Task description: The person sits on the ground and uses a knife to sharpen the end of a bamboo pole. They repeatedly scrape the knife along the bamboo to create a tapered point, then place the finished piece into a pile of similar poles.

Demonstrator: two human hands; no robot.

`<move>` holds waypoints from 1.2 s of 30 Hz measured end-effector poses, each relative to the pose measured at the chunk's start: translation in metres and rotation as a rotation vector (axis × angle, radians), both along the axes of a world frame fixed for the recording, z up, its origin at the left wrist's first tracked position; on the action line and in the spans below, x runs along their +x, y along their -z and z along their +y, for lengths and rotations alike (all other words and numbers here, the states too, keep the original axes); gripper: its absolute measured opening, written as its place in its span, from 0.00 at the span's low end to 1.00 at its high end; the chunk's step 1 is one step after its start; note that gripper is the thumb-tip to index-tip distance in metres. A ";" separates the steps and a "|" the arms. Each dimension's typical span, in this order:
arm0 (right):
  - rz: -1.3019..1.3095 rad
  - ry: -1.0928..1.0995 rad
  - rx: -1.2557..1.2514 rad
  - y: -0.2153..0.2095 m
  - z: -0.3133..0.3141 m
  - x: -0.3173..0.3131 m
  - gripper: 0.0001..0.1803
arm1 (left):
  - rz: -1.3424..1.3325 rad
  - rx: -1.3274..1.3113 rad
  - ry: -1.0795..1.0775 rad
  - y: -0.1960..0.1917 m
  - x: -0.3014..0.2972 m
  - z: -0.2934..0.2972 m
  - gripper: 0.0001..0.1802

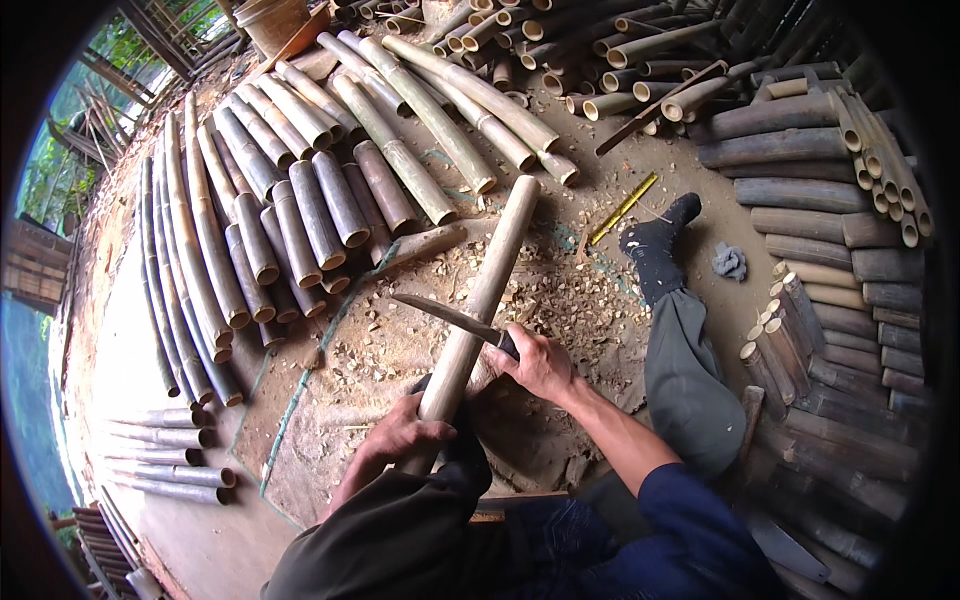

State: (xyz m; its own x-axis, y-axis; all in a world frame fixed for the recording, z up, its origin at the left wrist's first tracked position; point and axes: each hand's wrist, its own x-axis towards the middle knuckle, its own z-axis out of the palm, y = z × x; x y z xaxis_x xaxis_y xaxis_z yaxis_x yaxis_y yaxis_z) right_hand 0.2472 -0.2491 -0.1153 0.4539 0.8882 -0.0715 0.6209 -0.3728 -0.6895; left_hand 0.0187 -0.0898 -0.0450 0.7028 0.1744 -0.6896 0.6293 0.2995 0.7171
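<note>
The left hand [405,437] gripped a pale, cylindrical bamboo pole [496,268], apparently for steadiness, while beyond it the right hand [540,364] clasped a dark-handled, long-bladed metal knife [450,316].

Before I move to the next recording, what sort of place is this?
Probably a bamboo workshop: cut bamboo lies in rows, pale chips lie scattered, and the right hand holds a knife over a pale pole.

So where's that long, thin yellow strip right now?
In the head view, the yellow strip lies on the brown ground, upper right of centre, left of your black-clad right foot and right of the pale, round pole that your left hand grips.
</note>
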 end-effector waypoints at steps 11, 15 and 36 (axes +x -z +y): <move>0.122 -0.042 -0.039 -0.012 0.007 -0.026 0.26 | -0.040 -0.055 0.020 0.018 -0.007 0.006 0.37; 0.027 0.011 0.070 0.011 0.003 -0.014 0.26 | -0.025 -0.054 0.041 0.028 -0.016 0.009 0.36; 0.090 -0.128 -0.013 -0.020 0.018 -0.032 0.26 | -0.028 -0.343 -0.154 0.051 -0.020 0.007 0.38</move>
